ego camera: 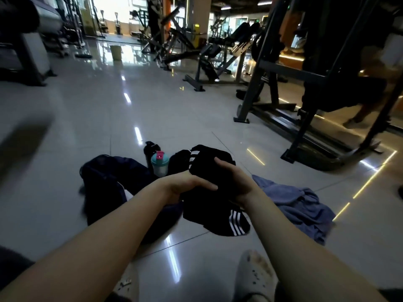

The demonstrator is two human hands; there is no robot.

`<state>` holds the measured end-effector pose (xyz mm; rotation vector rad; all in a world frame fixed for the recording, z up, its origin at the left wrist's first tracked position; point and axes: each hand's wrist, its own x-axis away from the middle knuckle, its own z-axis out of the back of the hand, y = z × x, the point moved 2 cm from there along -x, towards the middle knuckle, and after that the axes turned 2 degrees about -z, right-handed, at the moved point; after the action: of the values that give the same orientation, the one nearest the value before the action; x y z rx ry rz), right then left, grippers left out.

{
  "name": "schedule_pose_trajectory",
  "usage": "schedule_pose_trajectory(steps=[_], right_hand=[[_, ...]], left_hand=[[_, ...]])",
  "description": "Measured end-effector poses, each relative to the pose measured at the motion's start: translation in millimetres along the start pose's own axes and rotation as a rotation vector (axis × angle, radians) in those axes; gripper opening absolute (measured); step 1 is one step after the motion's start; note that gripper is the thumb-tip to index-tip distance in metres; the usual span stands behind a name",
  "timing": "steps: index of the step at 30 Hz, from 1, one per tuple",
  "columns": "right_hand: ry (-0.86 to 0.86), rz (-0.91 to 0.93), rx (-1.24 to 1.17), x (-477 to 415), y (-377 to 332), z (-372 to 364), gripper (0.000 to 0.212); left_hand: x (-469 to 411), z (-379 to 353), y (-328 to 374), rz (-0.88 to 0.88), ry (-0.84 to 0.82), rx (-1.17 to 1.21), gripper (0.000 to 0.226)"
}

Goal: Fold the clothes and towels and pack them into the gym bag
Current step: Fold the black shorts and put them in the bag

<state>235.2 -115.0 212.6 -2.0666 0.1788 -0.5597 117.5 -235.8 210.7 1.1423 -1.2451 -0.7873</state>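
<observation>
A black garment with white stripes (209, 205) is bunched up above the tiled floor, and both my hands hold it. My left hand (185, 185) grips its left side with the fingers laid across the cloth. My right hand (234, 177) curls round its upper right part. A dark navy gym bag (109, 184) lies slumped on the floor to the left, partly behind my left forearm. A blue-grey towel (298, 205) lies crumpled on the floor to the right of my right forearm.
A teal shaker bottle with a pink lid (160, 164) and a black bottle (150, 150) stand just beyond the bag. A weight machine frame (305, 101) stands at the right, more gym equipment at the back. My feet in light clogs (254, 277) are at the bottom.
</observation>
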Motion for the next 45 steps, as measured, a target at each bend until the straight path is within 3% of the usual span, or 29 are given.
schedule_pose_trajectory(steps=[5, 8, 11, 13, 15, 18, 22, 26, 28, 34, 36, 38, 40, 43, 44, 45], right_hand=[[0.1, 0.167, 0.059, -41.0, -22.5, -29.7, 0.063], [0.189, 0.287, 0.161, -66.7, -37.3, -43.4, 0.044], [0.13, 0.352, 0.278, -89.4, -43.0, -57.4, 0.028], [0.052, 0.343, 0.369, -103.7, -36.3, -67.2, 0.031], [-0.045, 0.297, 0.441, -114.9, -24.8, -79.1, 0.031], [-0.123, 0.198, 0.446, -130.9, -9.9, -94.9, 0.032], [-0.183, 0.057, 0.505, -159.8, 2.3, -111.4, 0.032], [-0.184, -0.074, 0.59, -189.9, 15.6, -125.4, 0.023], [-0.171, -0.112, 0.588, -208.7, 26.4, -124.8, 0.037], [-0.094, -0.042, 0.685, -259.7, 52.4, -112.6, 0.033], [-0.04, 0.007, 0.802, -272.8, 49.2, -100.1, 0.024], [-0.062, 0.009, 0.957, -281.6, 45.6, -85.5, 0.022], [-0.158, -0.05, 1.111, -289.3, 49.0, -74.4, 0.021], [-0.323, -0.165, 1.335, -300.5, 68.2, -71.0, 0.018], [-0.353, -0.201, 1.381, -303.3, 76.5, -71.5, 0.018], [-0.379, -0.227, 1.42, -305.7, 85.4, -71.7, 0.018]], left_hand=[[10.8, 21.2, -15.9, -0.108, 0.299, 0.124, 0.045], [19.0, 41.4, -30.1, -0.113, 0.442, 0.048, 0.036], [32.6, 70.6, -29.0, -0.019, 0.432, -0.126, 0.03], [37.6, 97.1, -15.8, -0.081, 0.554, -0.117, 0.052], [34.2, 120.3, -0.5, -0.207, 0.681, 0.059, 0.073], [22.6, 138.5, 17.2, -0.256, 0.664, 0.107, 0.05], [18.9, 184.0, 4.9, -0.131, 0.641, 0.126, 0.03], [21.4, 225.9, -19.2, -0.075, 0.654, 0.198, 0.026], [19.3, 243.5, -33.7, -0.073, 0.69, 0.253, 0.027], [-3.0, 270.5, -69.2, -0.043, 0.786, 0.277, 0.029], [-9.3, 278.8, -84.4, 0.014, 0.892, 0.09, 0.028], [-8.0, 289.5, -108.8, 0.221, 1.098, -0.311, 0.024], [-5.5, 290.6, -138.7, 0.434, 1.202, -0.494, 0.035], [-17.1, 279.4, -175.7, 0.61, 1.082, -0.47, 0.083], [-21.3, 274.1, -182.8, 0.635, 1.035, -0.487, 0.084], [-24.2, 270.1, -189.4, 0.631, 1.009, -0.518, 0.071]])
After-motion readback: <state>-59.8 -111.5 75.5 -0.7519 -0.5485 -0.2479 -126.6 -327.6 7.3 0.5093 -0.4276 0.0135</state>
